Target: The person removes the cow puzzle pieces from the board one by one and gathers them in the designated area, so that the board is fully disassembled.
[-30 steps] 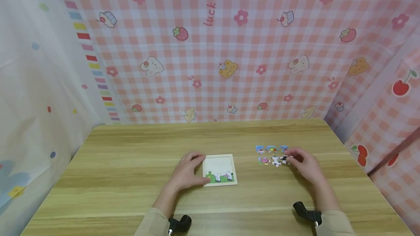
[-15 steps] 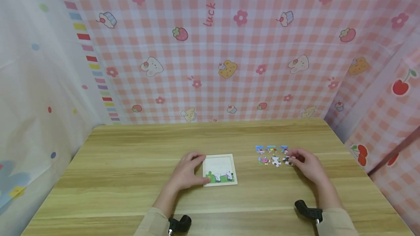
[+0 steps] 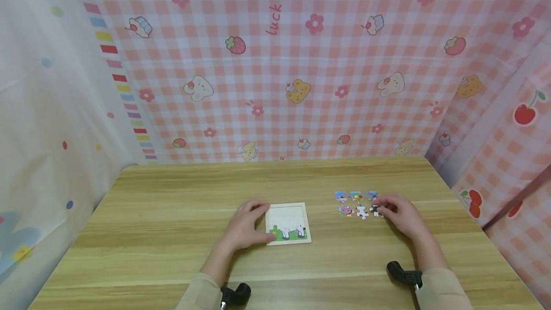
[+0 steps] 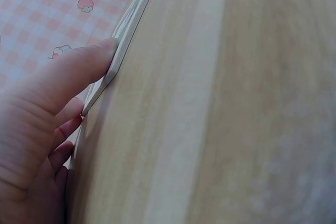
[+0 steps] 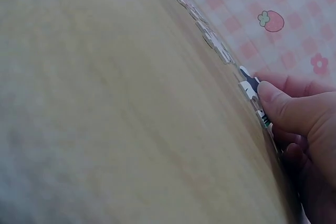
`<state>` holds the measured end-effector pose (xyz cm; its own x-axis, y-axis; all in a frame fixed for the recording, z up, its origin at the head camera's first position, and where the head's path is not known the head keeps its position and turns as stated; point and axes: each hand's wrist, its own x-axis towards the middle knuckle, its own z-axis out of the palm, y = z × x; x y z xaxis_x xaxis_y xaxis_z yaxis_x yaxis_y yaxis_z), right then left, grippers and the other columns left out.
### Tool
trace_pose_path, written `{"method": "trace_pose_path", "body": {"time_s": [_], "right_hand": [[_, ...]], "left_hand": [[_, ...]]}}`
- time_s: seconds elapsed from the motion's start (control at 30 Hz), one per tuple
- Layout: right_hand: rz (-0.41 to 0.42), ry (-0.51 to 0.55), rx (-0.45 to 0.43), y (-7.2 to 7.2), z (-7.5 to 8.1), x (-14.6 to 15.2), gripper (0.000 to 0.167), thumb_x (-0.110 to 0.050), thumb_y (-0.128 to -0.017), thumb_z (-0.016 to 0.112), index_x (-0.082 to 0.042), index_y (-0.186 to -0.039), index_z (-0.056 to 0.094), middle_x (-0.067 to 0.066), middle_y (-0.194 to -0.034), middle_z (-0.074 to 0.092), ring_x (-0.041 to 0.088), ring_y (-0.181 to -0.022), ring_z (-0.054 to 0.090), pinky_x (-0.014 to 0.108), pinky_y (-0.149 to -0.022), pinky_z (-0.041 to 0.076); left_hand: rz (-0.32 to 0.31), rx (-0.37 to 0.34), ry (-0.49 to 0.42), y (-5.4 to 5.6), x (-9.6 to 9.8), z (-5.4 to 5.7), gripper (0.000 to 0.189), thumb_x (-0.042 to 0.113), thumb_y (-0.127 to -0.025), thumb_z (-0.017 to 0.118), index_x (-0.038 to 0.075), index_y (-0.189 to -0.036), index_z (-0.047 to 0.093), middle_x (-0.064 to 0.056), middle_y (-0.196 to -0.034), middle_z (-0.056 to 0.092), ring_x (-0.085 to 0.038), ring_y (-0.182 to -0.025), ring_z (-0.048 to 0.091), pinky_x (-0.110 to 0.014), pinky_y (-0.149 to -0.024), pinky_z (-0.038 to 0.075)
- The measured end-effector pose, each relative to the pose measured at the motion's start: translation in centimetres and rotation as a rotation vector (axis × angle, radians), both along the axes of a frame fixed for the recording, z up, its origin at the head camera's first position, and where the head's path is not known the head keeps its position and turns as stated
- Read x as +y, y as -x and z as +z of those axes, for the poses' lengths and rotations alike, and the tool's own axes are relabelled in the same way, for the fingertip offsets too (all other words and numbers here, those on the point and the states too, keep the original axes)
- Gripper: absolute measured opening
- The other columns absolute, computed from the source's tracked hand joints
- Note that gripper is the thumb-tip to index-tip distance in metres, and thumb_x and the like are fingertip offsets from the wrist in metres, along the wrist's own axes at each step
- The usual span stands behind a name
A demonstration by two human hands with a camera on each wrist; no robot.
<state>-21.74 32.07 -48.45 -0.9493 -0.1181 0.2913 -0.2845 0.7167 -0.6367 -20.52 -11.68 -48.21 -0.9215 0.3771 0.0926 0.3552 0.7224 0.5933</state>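
A square wooden jigsaw tray (image 3: 286, 215) lies flat on the table, its near strip filled with green and white picture pieces and its upper part bare. My left hand (image 3: 244, 226) holds the tray by its left side, thumb at the lower corner and fingers at the upper one. On the right, my right hand (image 3: 403, 218) pinches a black-and-white puzzle piece (image 5: 251, 88) between thumb and fingers, low over the table. Beside it is a mostly white puzzle piece (image 3: 362, 212), and left of that a pink puzzle piece (image 3: 346, 211).
Behind these lies a row of blue-topped puzzle pieces (image 3: 356, 195). The wooden table (image 3: 172, 224) runs back to a pink checked cloth (image 3: 275, 75). Black wrist mounts (image 3: 236, 294) stick out from both sleeves.
My right hand shifts the black-and-white piece slightly right, then slightly back left. The left hand and the tray stay where they were.
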Motion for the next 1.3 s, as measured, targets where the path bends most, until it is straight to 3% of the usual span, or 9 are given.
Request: {"method": "trace_pose_path", "body": {"time_s": [0.37, 0.63, 1.0, 1.3], "right_hand": [[0.051, -0.040, 0.055, 0.2, 0.0, 0.1, 0.013, 0.000, -0.086, 0.073, -0.004, -0.098, 0.075, 0.005, -0.093, 0.061, 0.007, -0.077, 0.051, 0.026, -0.066, 0.045], [0.044, -0.050, 0.059, 0.3, -0.2, 0.2, 0.013, -0.001, -0.088, 0.072, -0.006, -0.099, 0.076, 0.006, -0.098, 0.062, 0.009, -0.081, 0.053, 0.026, -0.070, 0.046], [-0.033, 0.026, 0.061, -0.4, -0.2, 0.2, 0.018, -0.007, -0.095, 0.065, 0.001, -0.111, 0.070, 0.013, -0.102, 0.063, 0.008, -0.087, 0.052, 0.022, -0.074, 0.045], [0.009, 0.066, 0.123, -0.5, 0.4, -1.1, 0.020, -0.002, -0.091, 0.070, 0.002, -0.110, 0.069, 0.009, -0.093, 0.062, 0.008, -0.079, 0.054, 0.021, -0.068, 0.047]], "left_hand": [[0.005, -0.002, -0.009, 0.0, 0.0, 0.0, 0.084, 0.045, -0.074, 0.084, 0.009, -0.143, 0.053, -0.010, -0.144, 0.046, -0.031, -0.134, 0.038, -0.051, -0.110, 0.033], [-0.003, 0.003, -0.009, 0.0, 0.0, 0.1, 0.084, 0.045, -0.075, 0.084, 0.008, -0.143, 0.053, -0.011, -0.145, 0.045, -0.032, -0.134, 0.038, -0.052, -0.110, 0.033], [-0.013, 0.010, -0.004, 0.0, 0.0, -0.1, 0.084, 0.045, -0.075, 0.084, 0.007, -0.143, 0.053, -0.011, -0.144, 0.046, -0.032, -0.134, 0.038, -0.052, -0.110, 0.033], [-0.012, 0.017, -0.003, 0.0, -0.1, -0.2, 0.084, 0.046, -0.075, 0.084, 0.007, -0.143, 0.053, -0.012, -0.144, 0.046, -0.033, -0.134, 0.039, -0.052, -0.110, 0.034]]}}
